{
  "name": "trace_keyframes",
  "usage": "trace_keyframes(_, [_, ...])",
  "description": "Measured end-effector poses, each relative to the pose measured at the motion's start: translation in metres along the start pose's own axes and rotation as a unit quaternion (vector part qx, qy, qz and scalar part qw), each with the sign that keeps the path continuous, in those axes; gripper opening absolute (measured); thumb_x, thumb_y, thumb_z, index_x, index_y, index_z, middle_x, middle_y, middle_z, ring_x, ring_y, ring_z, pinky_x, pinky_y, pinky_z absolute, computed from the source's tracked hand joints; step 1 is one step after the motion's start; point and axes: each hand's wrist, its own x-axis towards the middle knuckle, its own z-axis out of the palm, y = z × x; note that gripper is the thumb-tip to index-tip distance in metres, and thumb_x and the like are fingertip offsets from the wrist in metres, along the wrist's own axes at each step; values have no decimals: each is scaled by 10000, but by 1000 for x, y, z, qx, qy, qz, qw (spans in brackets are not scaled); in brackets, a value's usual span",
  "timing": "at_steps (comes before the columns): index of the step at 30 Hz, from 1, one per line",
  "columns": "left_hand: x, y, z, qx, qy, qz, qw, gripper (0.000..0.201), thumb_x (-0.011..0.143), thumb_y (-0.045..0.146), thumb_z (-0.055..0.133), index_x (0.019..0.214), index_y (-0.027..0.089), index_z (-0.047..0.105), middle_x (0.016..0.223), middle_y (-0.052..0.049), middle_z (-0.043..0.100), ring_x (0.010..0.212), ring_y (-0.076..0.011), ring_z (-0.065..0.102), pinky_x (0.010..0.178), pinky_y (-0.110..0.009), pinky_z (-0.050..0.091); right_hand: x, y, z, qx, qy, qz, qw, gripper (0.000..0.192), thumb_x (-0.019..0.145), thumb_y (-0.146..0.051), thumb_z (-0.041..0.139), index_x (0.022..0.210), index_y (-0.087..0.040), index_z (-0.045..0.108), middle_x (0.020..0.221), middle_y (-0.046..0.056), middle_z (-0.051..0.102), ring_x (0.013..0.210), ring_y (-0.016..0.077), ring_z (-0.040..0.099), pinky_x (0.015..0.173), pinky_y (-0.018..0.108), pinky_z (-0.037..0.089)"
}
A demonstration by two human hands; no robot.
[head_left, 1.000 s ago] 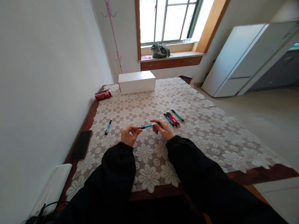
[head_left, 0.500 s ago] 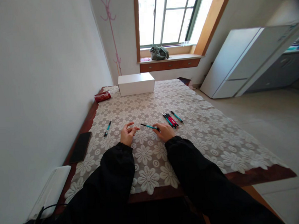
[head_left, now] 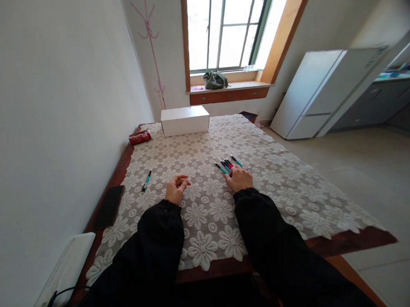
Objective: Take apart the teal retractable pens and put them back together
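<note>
On the right of the tablecloth, my right hand (head_left: 239,178) is closed at the lower end of a teal and black pen (head_left: 221,167), the leftmost of a small group. Several teal and red pens (head_left: 227,164) lie beside it, their lower ends hidden by my fingers. One more teal pen (head_left: 236,160) lies at the group's right side. My left hand (head_left: 176,188) rests near the middle with loosely curled fingers, thumb apart, holding nothing. To its left a single teal and black pen (head_left: 147,180) lies on the cloth.
A white box (head_left: 185,122) stands at the table's far end, with a red packet (head_left: 140,137) to its left. Along the left edge lie a black phone (head_left: 109,207) and a white device (head_left: 64,266) with a cable. A flowered cloth (head_left: 203,245) covers the table.
My right hand has carried the teal pen rightward from the middle to the left side of the pen group. The left hand stays near its place, fingers curled slightly more.
</note>
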Motion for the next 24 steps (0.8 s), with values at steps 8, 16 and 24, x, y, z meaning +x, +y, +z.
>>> trace_keyframes(8, [1,-6,0,32,-8,21,999,261,772,383,659,883,147,657,736,-69,721,694,-175,660,625,-267,473,4,8,6,-5,16,28,999,236,867,-400,535,821,-193,638,995,116,623,988,270,543,845,371,395])
trace_keyframes(16, [0,-6,0,36,-7,28,999,284,769,405,662,881,144,665,734,-75,727,706,-186,671,641,-278,492,7,14,11,21,46,30,998,273,843,-465,569,857,-200,634,1010,103,610,1008,270,532,857,367,391])
trace_keyframes(24, [5,-2,-11,87,34,45,995,229,759,366,640,860,163,673,764,-71,723,707,-188,658,654,-283,468,8,30,20,51,67,42,996,689,808,-604,579,1335,-178,454,1308,161,528,1199,309,460,970,410,334])
